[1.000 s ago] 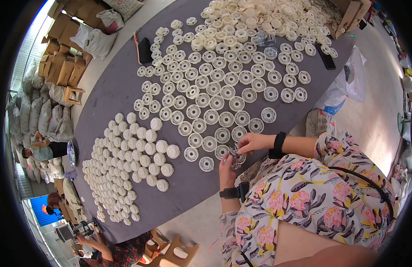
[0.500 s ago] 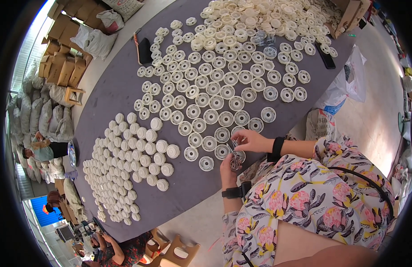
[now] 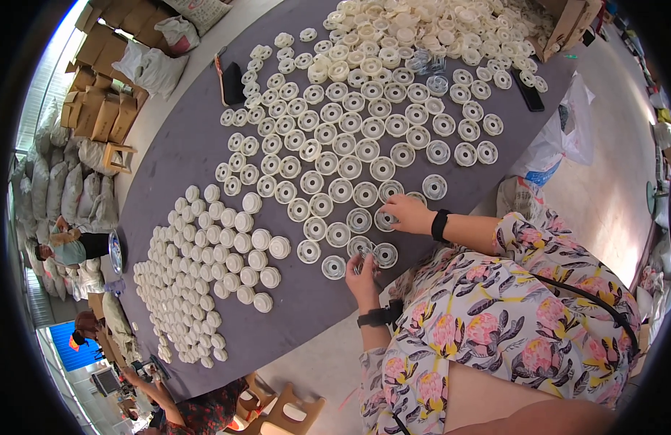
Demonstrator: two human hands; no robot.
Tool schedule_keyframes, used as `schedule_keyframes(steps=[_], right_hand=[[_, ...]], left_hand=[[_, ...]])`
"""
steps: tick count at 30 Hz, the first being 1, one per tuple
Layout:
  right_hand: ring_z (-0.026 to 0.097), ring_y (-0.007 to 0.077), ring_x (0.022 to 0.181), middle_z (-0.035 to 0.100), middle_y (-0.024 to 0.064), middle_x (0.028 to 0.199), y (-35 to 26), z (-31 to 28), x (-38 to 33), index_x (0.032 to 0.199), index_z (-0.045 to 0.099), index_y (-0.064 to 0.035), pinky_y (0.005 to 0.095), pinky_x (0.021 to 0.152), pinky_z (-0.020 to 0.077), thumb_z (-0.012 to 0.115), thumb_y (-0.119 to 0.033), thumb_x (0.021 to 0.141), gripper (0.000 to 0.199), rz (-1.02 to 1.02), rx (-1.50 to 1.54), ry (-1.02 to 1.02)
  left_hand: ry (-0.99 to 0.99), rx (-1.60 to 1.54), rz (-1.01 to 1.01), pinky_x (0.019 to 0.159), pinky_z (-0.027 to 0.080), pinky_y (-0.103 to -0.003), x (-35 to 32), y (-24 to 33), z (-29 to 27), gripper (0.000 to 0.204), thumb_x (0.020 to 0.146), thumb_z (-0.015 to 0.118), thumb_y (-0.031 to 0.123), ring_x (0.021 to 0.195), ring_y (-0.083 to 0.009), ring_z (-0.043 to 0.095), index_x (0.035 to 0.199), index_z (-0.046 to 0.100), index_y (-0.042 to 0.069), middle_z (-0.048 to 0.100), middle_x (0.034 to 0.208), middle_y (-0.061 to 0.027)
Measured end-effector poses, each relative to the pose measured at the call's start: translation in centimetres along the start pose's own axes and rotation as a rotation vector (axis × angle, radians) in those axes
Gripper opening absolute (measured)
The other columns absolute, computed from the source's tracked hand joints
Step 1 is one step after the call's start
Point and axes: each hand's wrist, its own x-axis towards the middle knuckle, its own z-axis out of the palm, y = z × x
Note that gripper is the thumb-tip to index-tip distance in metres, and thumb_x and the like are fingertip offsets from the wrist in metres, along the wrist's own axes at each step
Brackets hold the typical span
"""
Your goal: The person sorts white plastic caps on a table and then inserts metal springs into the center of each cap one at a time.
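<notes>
— Hands? What are they doing?
— Left hand (image 3: 363,272) pinches a small clear piece (image 3: 366,259) at the bench's (image 3: 169,156) near edge; right hand (image 3: 406,214) presses its fingertips on a white ring (image 3: 385,219) just beyond.
— Around them?
— Open rings (image 3: 350,145) in rows; closed caps (image 3: 205,268) toward the left edge; a loose heap (image 3: 422,25) at the far end.

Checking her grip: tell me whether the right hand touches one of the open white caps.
Touching. The head view shows the right hand with fingertips resting on an open white cap on the purple table.
</notes>
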Motion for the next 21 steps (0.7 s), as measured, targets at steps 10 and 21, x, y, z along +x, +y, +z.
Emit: schedule_keyframes(steps=[10, 21], right_hand=[[0.053, 0.0287, 0.099, 0.053, 0.0103, 0.107, -0.2, -1.7, -1.4, 0.109, 0.054, -0.0094, 0.0389, 0.082, 0.045, 0.067, -0.016, 0.071, 0.041, -0.008, 0.176, 0.196], [0.059, 0.0123, 0.068, 0.062, 0.0062, 0.08, -4.7, -3.2, -4.0, 0.099, 0.06, -0.0032, 0.0275, 0.058, 0.046, 0.058, -0.02, 0.081, 0.025, 0.25, 0.645, 0.086]], left_hand=[[0.247, 0.715, 0.597, 0.074, 0.045, -0.033, 6.6, 2.4, -1.4, 0.044, 0.069, 0.074, 0.021, 0.084, -0.0208, 0.054, 0.104, 0.057, 0.0, 0.056, 0.093, -0.009], [0.131, 0.541, 0.415, 0.079, 0.041, -0.035, 3.3, 3.3, -0.7, 0.035, 0.083, 0.06, 0.034, 0.086, -0.0245, 0.054, 0.094, 0.058, 0.001, 0.059, 0.091, -0.0118]])
